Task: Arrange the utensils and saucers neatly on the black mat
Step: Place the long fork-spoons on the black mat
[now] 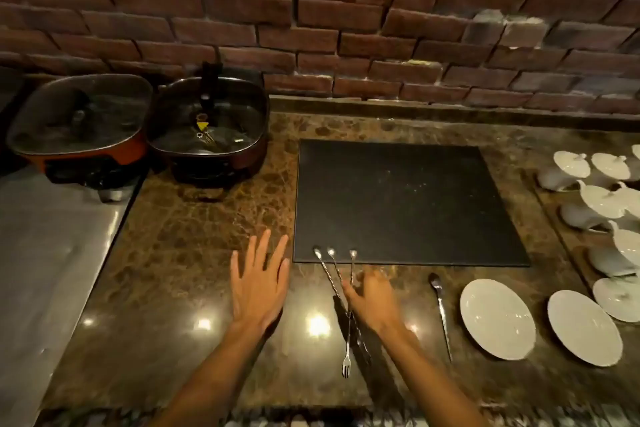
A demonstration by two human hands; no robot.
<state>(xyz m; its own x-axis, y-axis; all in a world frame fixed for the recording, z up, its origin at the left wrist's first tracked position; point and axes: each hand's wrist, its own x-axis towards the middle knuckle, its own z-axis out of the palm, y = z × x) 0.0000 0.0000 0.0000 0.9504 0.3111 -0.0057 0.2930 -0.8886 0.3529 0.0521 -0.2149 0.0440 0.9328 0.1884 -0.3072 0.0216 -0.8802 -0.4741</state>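
A black mat (405, 198) lies on the brown marble counter. Three thin metal utensils (332, 270) lie bunched, their handle ends resting on the mat's near left edge; one is a small fork (347, 354) with its tines toward me. My right hand (372, 298) hovers blurred over their shafts, fingers spread, and whether it touches them is unclear. My left hand (259, 281) is flat and open over the counter left of the mat. A separate spoon (440, 312) lies right of my right hand. Two white saucers (497, 319) (585, 326) sit to its right.
White lidded teapots or sugar bowls (602, 198) crowd a tray at the right edge. Two glass-lidded electric pans (207, 125) (79, 121) stand at the back left. A steel surface (52, 253) adjoins the counter on the left. A brick wall backs it.
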